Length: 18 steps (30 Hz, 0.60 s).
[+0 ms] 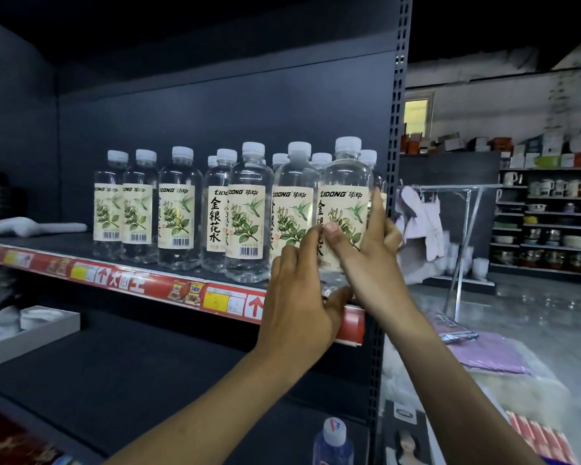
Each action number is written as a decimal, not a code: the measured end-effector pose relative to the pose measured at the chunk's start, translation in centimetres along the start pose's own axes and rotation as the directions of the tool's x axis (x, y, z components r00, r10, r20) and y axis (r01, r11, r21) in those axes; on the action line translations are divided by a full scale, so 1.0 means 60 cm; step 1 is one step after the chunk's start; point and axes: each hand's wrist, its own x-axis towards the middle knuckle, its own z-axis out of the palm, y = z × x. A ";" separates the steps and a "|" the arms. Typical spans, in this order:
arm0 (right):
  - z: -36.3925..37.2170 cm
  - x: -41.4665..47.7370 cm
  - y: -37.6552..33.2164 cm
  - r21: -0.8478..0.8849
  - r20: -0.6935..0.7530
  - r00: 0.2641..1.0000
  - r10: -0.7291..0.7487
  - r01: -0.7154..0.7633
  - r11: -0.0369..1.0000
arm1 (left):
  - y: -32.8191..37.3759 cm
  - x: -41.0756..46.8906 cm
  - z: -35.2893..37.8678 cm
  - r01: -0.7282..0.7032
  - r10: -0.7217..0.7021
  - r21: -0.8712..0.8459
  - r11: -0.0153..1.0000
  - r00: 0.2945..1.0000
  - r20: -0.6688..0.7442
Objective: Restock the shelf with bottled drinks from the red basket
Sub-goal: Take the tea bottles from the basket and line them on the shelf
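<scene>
Clasped a bottle (346, 182) in both hands at the right end of the shelf (74, 241), upright in the front row, just beside the slotted post (398, 129). Wrapped the left hand (299, 297) round its lower left side, fingers curled against the label, thumb tucked low by the base. Gripped it with the right hand (374, 253) as well, thumb pressed on the label's front, fingers reaching round the right side. Hid the base behind both hands; could not tell of any contact with the shelf. Showed a row (178, 209) of the same drink to the left: clear, white-capped, cream labels printed with a green sprig and a hummingbird, doubled up behind near the right, single toward the left. Showed a red strip (121, 280) with price tags along the shelf's front edge. Caught a grey tray (31, 333) on the level below at far left, and a blue bottle (332, 437) with a white cap at the bottom edge. Took in, past the post, a metal rack (462, 229) hung with pale cloth and far shelves (550, 213) of mugs and bowls.
</scene>
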 end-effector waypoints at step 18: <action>0.106 -0.192 -0.107 -0.155 0.169 0.896 -0.410 0.435 0.887 | -0.062 -0.161 -0.271 0.037 -0.152 0.736 0.676 0.984 0.090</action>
